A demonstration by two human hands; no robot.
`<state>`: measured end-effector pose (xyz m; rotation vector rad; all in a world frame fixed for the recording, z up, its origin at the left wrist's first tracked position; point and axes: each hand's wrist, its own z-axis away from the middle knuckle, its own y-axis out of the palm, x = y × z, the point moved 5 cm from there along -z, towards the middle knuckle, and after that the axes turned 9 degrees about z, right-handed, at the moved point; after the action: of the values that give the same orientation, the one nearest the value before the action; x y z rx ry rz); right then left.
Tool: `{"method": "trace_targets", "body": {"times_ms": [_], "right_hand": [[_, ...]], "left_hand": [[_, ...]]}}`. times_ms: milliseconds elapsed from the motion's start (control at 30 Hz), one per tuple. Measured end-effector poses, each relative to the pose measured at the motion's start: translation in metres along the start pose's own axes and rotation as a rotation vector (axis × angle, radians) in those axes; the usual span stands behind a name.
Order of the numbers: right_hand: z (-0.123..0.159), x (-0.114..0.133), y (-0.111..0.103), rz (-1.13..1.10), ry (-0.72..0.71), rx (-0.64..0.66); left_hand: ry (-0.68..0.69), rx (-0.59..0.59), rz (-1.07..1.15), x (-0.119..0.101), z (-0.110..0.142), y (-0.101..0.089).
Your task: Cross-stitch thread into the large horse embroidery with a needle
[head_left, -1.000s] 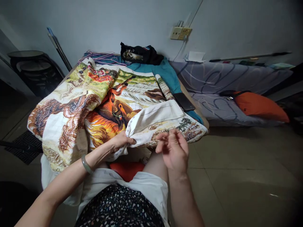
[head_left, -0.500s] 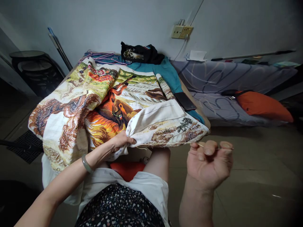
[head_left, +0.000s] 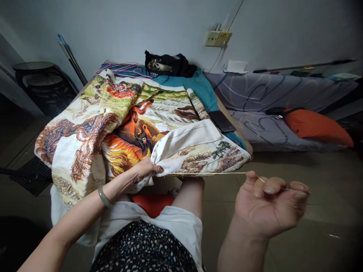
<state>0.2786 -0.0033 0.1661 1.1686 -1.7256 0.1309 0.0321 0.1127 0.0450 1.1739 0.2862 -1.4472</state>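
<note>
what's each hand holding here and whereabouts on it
Left hand grips the folded near edge of the colourful cross-stitch cloth. Right hand pinches a thin needle in its fingertips, pale thread taut.

A dark phone (head_left: 221, 121) lies on the teal cloth (head_left: 198, 87), a black bag (head_left: 167, 65) sits by the wall, and an orange cushion (head_left: 314, 127) rests on the grey bed (head_left: 269, 98)

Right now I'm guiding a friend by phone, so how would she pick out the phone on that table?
Start at the big cross-stitch cloth with the orange horse, spread over the table. Follow its right edge past the rolled-up end to the teal cover. The phone lies flat there: the only plain, glossy black slab beside the colourful stitching.
</note>
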Motion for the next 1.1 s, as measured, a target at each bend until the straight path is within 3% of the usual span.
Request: {"method": "trace_targets", "body": {"times_ms": [167, 267, 367, 467, 600, 1100], "right_hand": [[0.008, -0.005, 0.006, 0.018, -0.038, 0.065], [0.036, -0.030, 0.024, 0.130, 0.153, 0.235], [0.082, -0.067, 0.045, 0.360, 0.393, 0.520], [0.119, -0.095, 0.055, 0.560, 0.496, 0.692], [0.134, -0.112, 0.058, 0.657, 0.558, 0.684], [0.133, -0.117, 0.061, 0.671, 0.541, 0.623]], "left_hand": [[0.006, -0.007, -0.012, -0.001, 0.000, 0.000], [0.011, -0.009, -0.014, -0.001, 0.000, 0.000], [0.005, -0.011, -0.010, 0.000, -0.001, 0.000], [0.008, 0.007, 0.005, 0.001, -0.001, 0.000], [0.008, 0.023, 0.004, 0.002, -0.002, 0.000], [0.023, 0.037, 0.005, 0.003, -0.004, -0.002]]}}
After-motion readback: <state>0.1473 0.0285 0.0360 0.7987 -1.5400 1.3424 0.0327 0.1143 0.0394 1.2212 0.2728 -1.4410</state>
